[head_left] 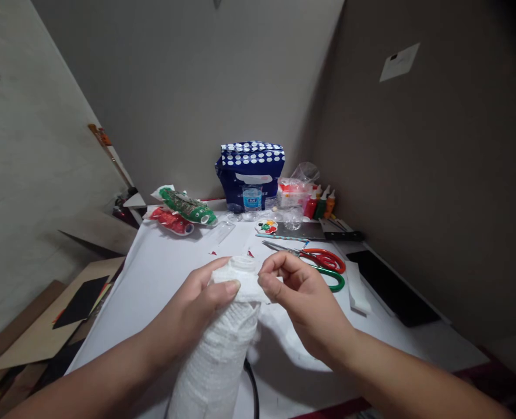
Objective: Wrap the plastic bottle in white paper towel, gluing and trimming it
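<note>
A bottle wrapped in white tissue paper [216, 355] lies tilted toward me over the white table [162, 273], its open neck pointing away. My left hand [197, 305] grips the wrapped bottle near its shoulder, thumb pressed on the paper. My right hand [301, 294] is closed in a pinch on the edge of the white paper beside the neck. Both hands touch the wrapping.
Red-handled scissors [325, 258] and green-handled scissors [334, 282] lie just past my right hand. Behind stand a blue dotted bag [251, 169], a small water bottle [252, 199], paint bottles [321, 203] and red and green packets [181, 212]. A black slab [391, 288] lies right; cardboard [43, 326] left.
</note>
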Demonstrator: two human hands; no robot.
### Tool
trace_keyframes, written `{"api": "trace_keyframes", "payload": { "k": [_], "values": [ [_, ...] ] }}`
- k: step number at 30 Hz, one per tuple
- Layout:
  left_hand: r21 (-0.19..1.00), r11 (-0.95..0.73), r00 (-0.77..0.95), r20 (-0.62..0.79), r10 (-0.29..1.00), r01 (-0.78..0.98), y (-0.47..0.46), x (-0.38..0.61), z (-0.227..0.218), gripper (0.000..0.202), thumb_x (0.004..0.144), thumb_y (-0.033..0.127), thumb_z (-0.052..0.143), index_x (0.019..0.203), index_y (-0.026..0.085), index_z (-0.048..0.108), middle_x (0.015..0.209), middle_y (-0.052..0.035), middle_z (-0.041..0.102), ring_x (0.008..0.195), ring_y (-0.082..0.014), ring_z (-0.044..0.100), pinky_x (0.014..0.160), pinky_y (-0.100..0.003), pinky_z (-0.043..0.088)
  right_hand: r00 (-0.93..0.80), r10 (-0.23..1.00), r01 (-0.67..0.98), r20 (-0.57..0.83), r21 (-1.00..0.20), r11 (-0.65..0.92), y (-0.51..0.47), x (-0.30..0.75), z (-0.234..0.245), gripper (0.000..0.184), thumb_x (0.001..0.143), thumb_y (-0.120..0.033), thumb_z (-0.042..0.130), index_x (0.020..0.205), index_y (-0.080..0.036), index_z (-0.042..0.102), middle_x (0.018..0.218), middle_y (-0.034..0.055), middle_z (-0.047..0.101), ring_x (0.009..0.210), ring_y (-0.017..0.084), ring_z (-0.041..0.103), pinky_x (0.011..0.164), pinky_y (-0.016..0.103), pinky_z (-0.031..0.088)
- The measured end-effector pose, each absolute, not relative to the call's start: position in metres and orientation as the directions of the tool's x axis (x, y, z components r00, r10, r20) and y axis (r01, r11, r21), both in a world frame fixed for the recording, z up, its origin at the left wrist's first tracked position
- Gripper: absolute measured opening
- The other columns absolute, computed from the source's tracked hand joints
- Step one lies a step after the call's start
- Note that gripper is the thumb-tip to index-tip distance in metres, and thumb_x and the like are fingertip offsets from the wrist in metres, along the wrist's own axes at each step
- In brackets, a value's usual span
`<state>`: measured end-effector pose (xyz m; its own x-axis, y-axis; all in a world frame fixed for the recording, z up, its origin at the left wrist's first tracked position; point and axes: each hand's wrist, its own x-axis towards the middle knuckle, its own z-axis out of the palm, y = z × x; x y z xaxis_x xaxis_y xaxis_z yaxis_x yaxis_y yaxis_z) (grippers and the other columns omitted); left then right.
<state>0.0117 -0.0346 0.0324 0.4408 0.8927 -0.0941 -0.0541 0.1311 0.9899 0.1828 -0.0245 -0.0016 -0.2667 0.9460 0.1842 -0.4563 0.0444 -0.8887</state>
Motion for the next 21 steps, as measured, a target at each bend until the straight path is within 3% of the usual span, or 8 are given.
{"api": "trace_keyframes", "payload": {
  "k": [4,13,18,21],
  "values": [
    [0.979,0.195,0.447,-0.148,0.882,-0.060,-0.034,0.012,0.030,0.045,0.093,0.043,0.044,0.122,0.011,0.055,0.065,-0.0067,0.070,0.049,-0.0205,0.062,0.054,-0.029,0.045,-0.248,0.948,-0.475,0.199,-0.878,0.061,-0.025,0.181,-0.003,0.013,0.082,-0.024,0.074,0.077,-0.019,0.062,0.073,-0.0056,0.054,0.064,0.006,0.042,0.059,0.017,0.036],
    [0.978,0.192,0.452,-0.138,0.882,-0.077,-0.033,0.013,0.029,0.046,0.092,0.038,0.047,0.131,0.014,0.048,0.067,-0.0050,0.071,0.050,-0.0208,0.064,0.055,-0.029,0.045,-0.231,0.953,-0.474,0.197,-0.878,0.067,-0.026,0.180,-0.016,0.012,0.084,-0.028,0.072,0.081,-0.020,0.064,0.075,-0.0052,0.054,0.066,0.007,0.042,0.061,0.018,0.035],
    [0.973,0.211,0.464,-0.148,0.874,-0.088,-0.035,0.012,0.028,0.042,0.090,0.040,0.046,0.121,0.013,0.054,0.063,-0.0068,0.070,0.051,-0.0226,0.064,0.055,-0.030,0.044,-0.218,0.951,-0.487,0.219,-0.869,0.088,-0.028,0.181,-0.020,0.011,0.084,-0.029,0.072,0.083,-0.022,0.064,0.072,-0.0057,0.050,0.065,0.008,0.040,0.060,0.020,0.034],
    [0.981,0.176,0.445,-0.123,0.887,-0.081,-0.036,0.009,0.030,0.038,0.087,0.038,0.049,0.116,0.015,0.058,0.072,-0.0074,0.072,0.056,-0.0217,0.063,0.059,-0.030,0.044,-0.276,0.937,-0.510,0.215,-0.859,0.046,-0.031,0.182,-0.018,0.013,0.081,-0.027,0.075,0.087,-0.022,0.064,0.074,-0.0049,0.052,0.066,0.008,0.043,0.061,0.020,0.036]
  ]
}}
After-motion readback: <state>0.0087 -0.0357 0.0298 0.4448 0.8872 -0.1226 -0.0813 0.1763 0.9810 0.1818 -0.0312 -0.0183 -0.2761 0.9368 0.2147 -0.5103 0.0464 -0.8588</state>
